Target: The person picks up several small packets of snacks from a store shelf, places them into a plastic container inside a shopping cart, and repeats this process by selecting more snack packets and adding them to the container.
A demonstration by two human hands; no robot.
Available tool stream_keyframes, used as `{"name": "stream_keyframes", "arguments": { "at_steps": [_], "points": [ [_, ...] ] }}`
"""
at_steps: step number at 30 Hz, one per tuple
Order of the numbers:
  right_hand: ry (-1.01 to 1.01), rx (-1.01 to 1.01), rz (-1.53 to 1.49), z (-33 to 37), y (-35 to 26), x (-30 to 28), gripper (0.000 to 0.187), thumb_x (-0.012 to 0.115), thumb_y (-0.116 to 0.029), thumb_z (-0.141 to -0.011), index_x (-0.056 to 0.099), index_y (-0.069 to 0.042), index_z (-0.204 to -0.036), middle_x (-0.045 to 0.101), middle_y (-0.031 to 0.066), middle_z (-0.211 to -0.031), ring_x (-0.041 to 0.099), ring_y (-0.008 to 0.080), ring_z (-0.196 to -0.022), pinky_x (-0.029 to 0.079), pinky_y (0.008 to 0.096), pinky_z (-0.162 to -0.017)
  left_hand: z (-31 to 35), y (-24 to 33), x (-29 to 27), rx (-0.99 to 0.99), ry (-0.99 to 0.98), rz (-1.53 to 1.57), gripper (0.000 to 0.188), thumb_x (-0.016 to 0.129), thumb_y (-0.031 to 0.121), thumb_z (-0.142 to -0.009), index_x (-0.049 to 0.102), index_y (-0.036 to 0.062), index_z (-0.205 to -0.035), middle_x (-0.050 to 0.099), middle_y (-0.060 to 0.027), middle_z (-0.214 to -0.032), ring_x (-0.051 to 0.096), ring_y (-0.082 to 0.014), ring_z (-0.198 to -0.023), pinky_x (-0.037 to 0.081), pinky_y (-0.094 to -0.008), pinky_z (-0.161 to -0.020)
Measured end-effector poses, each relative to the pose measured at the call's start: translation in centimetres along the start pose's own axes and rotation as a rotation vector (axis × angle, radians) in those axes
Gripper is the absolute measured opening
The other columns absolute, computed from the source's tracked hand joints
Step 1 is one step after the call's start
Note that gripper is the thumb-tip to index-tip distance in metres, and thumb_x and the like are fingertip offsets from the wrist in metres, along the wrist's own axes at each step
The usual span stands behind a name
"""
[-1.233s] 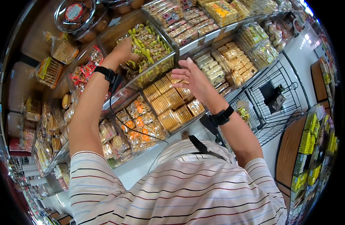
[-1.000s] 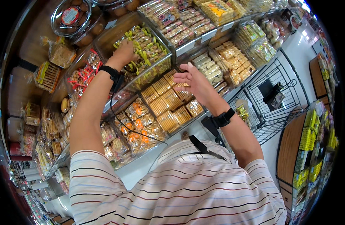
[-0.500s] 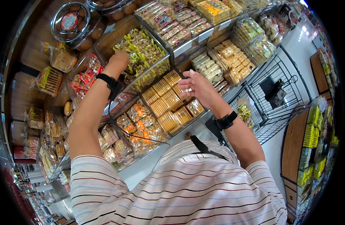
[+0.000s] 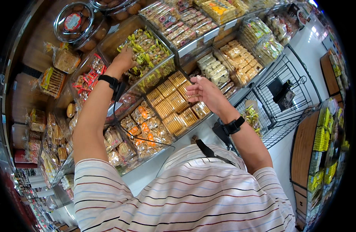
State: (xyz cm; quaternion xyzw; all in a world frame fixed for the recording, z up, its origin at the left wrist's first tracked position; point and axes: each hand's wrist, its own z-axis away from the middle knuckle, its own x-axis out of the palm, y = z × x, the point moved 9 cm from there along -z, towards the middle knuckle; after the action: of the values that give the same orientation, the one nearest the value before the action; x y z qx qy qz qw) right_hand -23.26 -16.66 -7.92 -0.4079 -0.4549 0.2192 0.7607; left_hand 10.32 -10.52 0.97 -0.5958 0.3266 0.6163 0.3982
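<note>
My left hand point(image 4: 124, 60) reaches over a clear bin point(image 4: 162, 63) of small nut-coloured snack packets point(image 4: 147, 54) with yellow-green ties. Its thumb stands apart from the fingers, and the fingertips are at the packets; nothing shows held in it. My right hand point(image 4: 207, 94) hovers with fingers loosely spread over rows of wrapped biscuits point(image 4: 172, 100). Nothing is in it. Both wrists wear black bands. Beside my right forearm, similar yellow-tied packets point(image 4: 252, 119) lie in a clear bag.
A wire shopping cart point(image 4: 292, 120) stands at my right, with a black object point(image 4: 282, 92) on it. Red-wrapped sweets point(image 4: 86, 83) fill the bin left of my left wrist. Orange-marked snack packs point(image 4: 147, 133) lie nearer me. Round clear tubs point(image 4: 73, 23) stand at the far left.
My left hand has shifted slightly right over the yellow-tied packets, and its thumb and fingers have come apart. My right hand has barely moved.
</note>
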Motion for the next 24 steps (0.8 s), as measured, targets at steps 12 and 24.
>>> {"name": "stream_keyframes", "arguments": {
  "at_steps": [12,24],
  "points": [
    [0.017,-0.028,-0.050,1.4,0.0,-0.9,0.044,0.049,-0.038,-0.102,0.048,-0.001,-0.126,0.062,0.0142,-0.106,0.065,0.0218,-0.094,0.056,0.0348,-0.080,0.3,-1.5,0.1,-0.116,-0.041,0.111,0.078,0.073,0.042,-0.087,0.041,-0.0147,-0.129,0.052,-0.0389,-0.127,0.053,-0.0476,-0.121,0.046,-0.0474,-0.099],
    [0.048,-0.027,-0.025,2.0,0.9,-2.2,0.043,0.046,-0.037,-0.104,0.049,-0.001,-0.126,0.064,0.0142,-0.106,0.066,0.0199,-0.091,0.056,0.0338,-0.079,-1.1,-1.8,1.2,-0.009,0.080,0.185,0.048,0.068,0.020,-0.087,0.049,-0.0083,-0.121,0.059,-0.0354,-0.117,0.056,-0.0474,-0.115,0.047,-0.0491,-0.096]
  ]
}}
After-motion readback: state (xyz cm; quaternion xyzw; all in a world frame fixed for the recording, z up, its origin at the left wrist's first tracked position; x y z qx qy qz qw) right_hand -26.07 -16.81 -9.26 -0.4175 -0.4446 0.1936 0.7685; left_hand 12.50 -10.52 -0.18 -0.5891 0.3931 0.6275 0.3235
